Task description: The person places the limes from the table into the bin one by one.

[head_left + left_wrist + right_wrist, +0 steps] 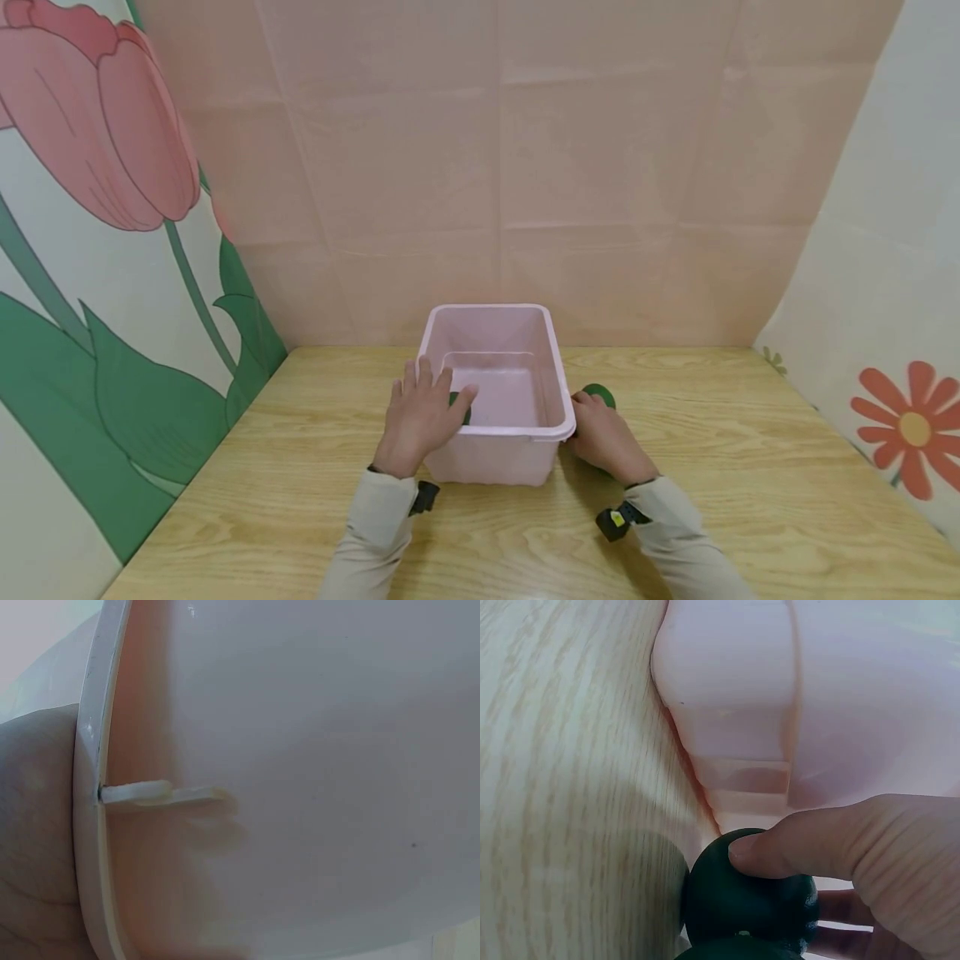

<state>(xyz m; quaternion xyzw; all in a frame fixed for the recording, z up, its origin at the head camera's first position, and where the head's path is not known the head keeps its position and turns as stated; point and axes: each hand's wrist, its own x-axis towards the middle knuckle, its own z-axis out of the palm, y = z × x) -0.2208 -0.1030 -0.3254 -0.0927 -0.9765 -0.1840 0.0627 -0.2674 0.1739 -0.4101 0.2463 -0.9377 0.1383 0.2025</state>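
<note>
A pale pink plastic bin (501, 457) stands on the table. My left hand (422, 414) lies over its left rim, fingers extended and thumb apart. Between that thumb and forefinger shows a dark green round thing (455, 408) inside the bin, partly hidden by the hand. In the left wrist view, the bin's outer wall (322, 772) fills most of the frame. Low beside the bin's right wall, my right hand (606, 439) grips a dark green, smooth, round fruit-like ball (742, 900) between thumb and fingers. Another green round surface (739, 950) shows at the bottom of the right wrist view.
The wood-grain table (712, 492) extends on both sides of the bin. A pinkish-beige sheet (495, 167) hangs behind it. Flower-printed panels stand at left (135, 333) and right (847, 317). Black wrist cameras (615, 522) sit on both wrists.
</note>
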